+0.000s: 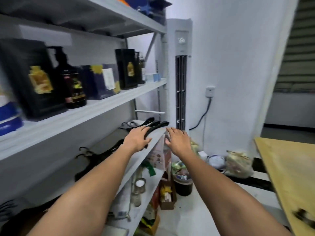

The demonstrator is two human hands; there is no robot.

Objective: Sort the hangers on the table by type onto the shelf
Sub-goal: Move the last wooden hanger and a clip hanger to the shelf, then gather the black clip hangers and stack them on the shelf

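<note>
A pile of black hangers point(153, 124) lies at the far right end of the grey shelf point(119, 150). My left hand point(138, 138) rests flat on that pile with fingers spread. Just past the shelf's end hovers my right hand point(178, 140), fingers straight, holding nothing. A second bunch of black hangers point(100, 157) lies further left on the same shelf, partly behind my left forearm. On the wooden table point(289, 176) at the right, a dark blurred object point(303, 217) lies near the front edge.
The shelf above carries black boxes point(34, 79) and a dark bottle point(73, 86). A tall white air conditioner point(180, 74) stands beside the shelf's end. Bags point(238, 164) and a bin point(183, 183) sit on the floor. Lower shelves hold jars and boxes.
</note>
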